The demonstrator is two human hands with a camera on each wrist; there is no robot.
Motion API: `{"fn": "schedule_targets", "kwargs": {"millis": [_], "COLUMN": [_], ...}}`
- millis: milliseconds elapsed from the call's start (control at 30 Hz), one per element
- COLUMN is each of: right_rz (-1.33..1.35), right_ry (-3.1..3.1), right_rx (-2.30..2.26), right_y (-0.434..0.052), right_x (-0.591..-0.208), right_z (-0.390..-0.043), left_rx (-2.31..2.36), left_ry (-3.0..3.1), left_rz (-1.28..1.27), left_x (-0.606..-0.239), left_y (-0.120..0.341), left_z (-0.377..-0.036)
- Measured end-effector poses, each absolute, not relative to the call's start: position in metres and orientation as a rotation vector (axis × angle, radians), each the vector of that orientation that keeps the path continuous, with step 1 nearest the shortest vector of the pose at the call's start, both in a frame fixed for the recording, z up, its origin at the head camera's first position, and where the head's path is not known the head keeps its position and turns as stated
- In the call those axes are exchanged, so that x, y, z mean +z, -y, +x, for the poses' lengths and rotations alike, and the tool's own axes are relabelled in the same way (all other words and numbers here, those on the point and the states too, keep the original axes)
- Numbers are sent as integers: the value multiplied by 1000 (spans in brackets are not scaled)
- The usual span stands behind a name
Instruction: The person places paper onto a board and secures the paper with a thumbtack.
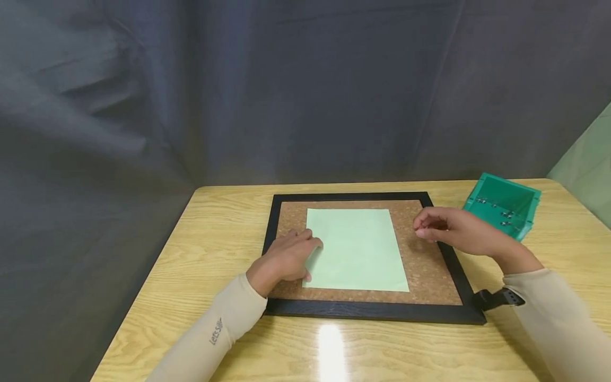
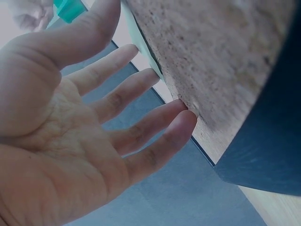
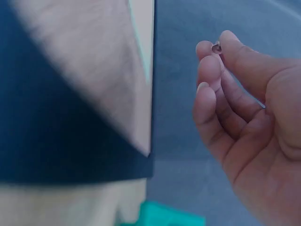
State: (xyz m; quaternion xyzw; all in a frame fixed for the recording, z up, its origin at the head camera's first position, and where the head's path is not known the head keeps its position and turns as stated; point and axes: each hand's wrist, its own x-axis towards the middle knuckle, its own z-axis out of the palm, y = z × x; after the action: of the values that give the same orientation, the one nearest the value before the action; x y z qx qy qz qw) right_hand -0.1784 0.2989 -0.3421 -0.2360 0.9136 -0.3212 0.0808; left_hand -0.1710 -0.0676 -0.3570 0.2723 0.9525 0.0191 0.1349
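A pale green sheet of paper [image 1: 358, 249] lies flat on a black-framed cork board [image 1: 431, 276]. My left hand [image 1: 291, 257] rests at the sheet's left edge with its fingers spread; in the left wrist view, fingertips [image 2: 187, 115] touch the cork and the paper's edge. Above the board's right side, my right hand [image 1: 460, 229] is raised, apart from the paper. Its thumb and index finger pinch a small shiny push pin [image 3: 216, 48], seen in the right wrist view. The pin's far end is hidden by the fingers.
A green plastic bin [image 1: 508, 188] stands beyond the board's right edge, tilted, with several small shiny pins [image 1: 507, 214] inside. The wooden table [image 1: 200, 249] extends around the board. A dark curtain [image 1: 324, 95] hangs behind it.
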Motion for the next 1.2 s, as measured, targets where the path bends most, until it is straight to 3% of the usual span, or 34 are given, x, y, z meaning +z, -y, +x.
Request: {"fn": "schedule_targets", "kwargs": {"millis": [267,967,1200], "right_rz": [-789,-794,-669], "right_ry": [-2682,-2534,-2509], "right_rx": [-935,-1061,-1054], "right_y": [-273,-214,-202], "right_x": [-325,-345,-357], "right_z": [-192,-216,-225], "left_rx": [54,20,17], "left_ry": [-2756,-2767,-2767], "left_rz": [798,805,808], "left_x": [-357,-357,-357], "left_y": [61,58,58], "left_z": [-170,-171,-171]}}
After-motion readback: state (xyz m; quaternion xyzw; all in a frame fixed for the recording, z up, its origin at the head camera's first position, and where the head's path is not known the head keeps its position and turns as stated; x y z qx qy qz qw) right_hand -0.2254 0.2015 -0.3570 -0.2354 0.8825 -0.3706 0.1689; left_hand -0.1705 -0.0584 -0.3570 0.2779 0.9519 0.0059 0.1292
